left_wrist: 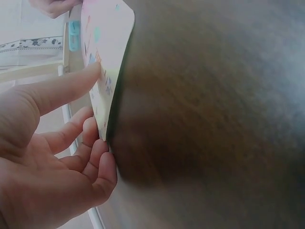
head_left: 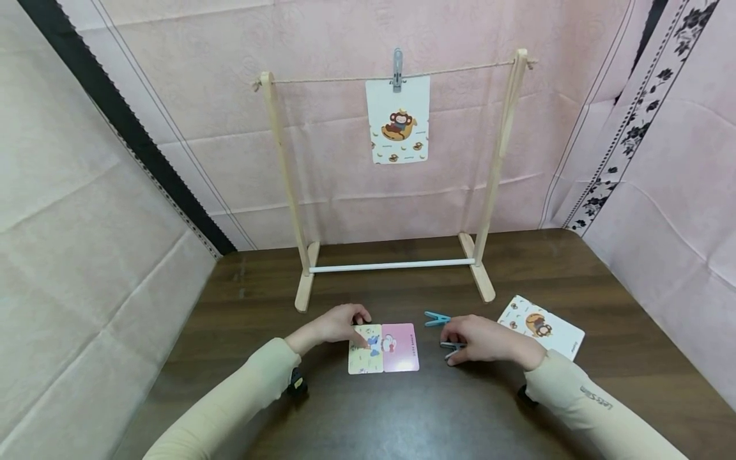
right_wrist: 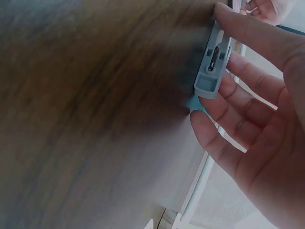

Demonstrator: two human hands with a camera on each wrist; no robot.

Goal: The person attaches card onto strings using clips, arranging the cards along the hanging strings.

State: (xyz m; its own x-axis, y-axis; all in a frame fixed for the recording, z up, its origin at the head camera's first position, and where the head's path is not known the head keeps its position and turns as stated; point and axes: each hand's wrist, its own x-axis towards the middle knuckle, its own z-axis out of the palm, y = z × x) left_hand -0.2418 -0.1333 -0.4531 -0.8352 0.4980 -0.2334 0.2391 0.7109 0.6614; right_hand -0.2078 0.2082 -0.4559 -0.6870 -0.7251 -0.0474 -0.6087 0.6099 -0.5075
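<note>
A half-yellow, half-pink card (head_left: 400, 348) with cartoon figures lies in front of the wooden rack. My left hand (head_left: 339, 324) grips its left edge, thumb over the printed face and fingertips at the edge, as the left wrist view shows. Right of the card, my right hand (head_left: 480, 340) holds a grey clothespin (right_wrist: 212, 64) low at the tabletop, between thumb and fingers. A blue clothespin (head_left: 436, 319) lies just beyond the right fingers. A white monkey-print card (head_left: 566, 335) lies partly behind the right wrist.
The wooden rack (head_left: 499, 153) stands at the back of the table, with a string (head_left: 328, 80) between its posts. From the string hangs another monkey-print card (head_left: 382, 105), clipped by a grey clothespin (head_left: 397, 67). A white bar (head_left: 391, 265) joins the rack's feet. Pale cloth (head_left: 190, 57) surrounds the table.
</note>
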